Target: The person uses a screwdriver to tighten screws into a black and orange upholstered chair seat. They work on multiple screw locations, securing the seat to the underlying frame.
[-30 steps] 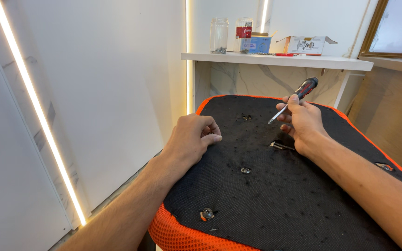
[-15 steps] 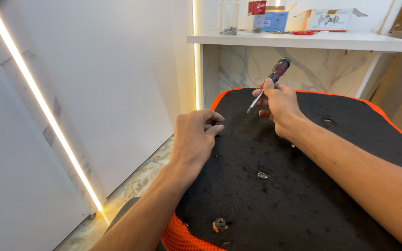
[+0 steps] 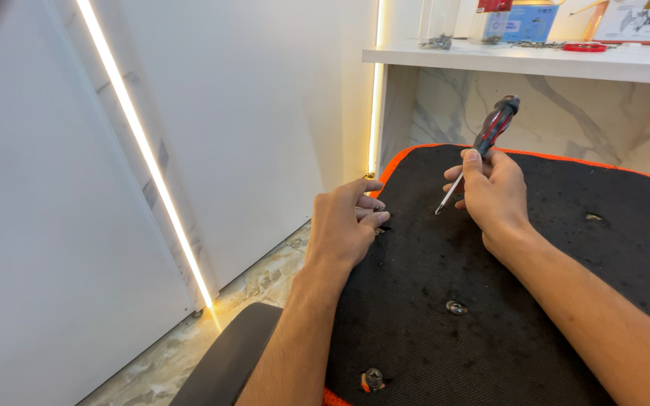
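Since before, both hands shifted along the black fabric-covered seat underside with orange edging point(image 3: 536, 301): left hand point(image 3: 347, 225) pinches at something small there (unclear what), right hand point(image 3: 494, 192) grips the red-and-black-handled screwdriver point(image 3: 483, 150) tip-down, ready.

Head view, looking down, close in

Along the top edge, a white shelf point(image 3: 536, 64) is carrying the only packages. A blue box point(image 3: 528, 21) is standing near its middle, a small red-labelled pack point(image 3: 493, 6) is sitting just beside it on the left, and a flat white carton point(image 3: 645, 21) with an orange edge is lying toward the right.
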